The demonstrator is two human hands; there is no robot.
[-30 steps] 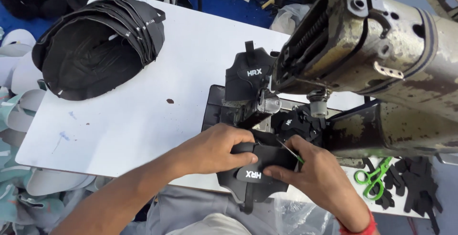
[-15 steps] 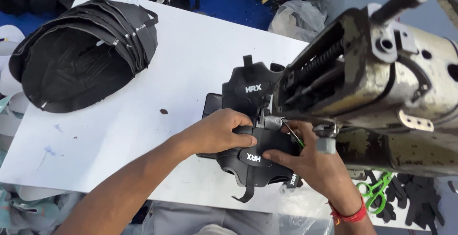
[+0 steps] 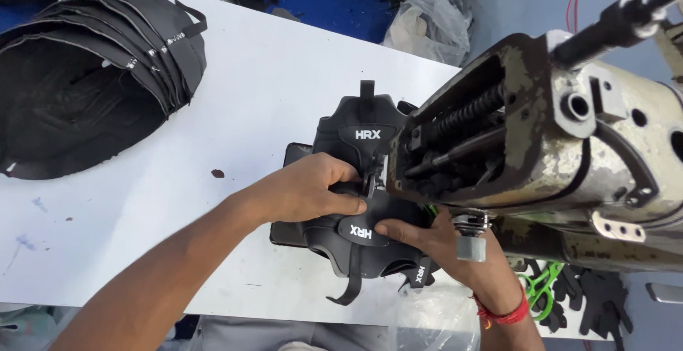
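Gripping black padded shoe pieces (image 3: 356,233), both hands' fingers (image 3: 341,180) clamp them.

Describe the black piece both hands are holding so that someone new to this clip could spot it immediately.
Start at the big worn sewing machine on the right of the white table. Just left of its head, the left hand and right hand press down a black padded shoe-upper piece. Unlike the large stack of black pieces far left, it lies under the hands, overlapping a similar piece beyond.
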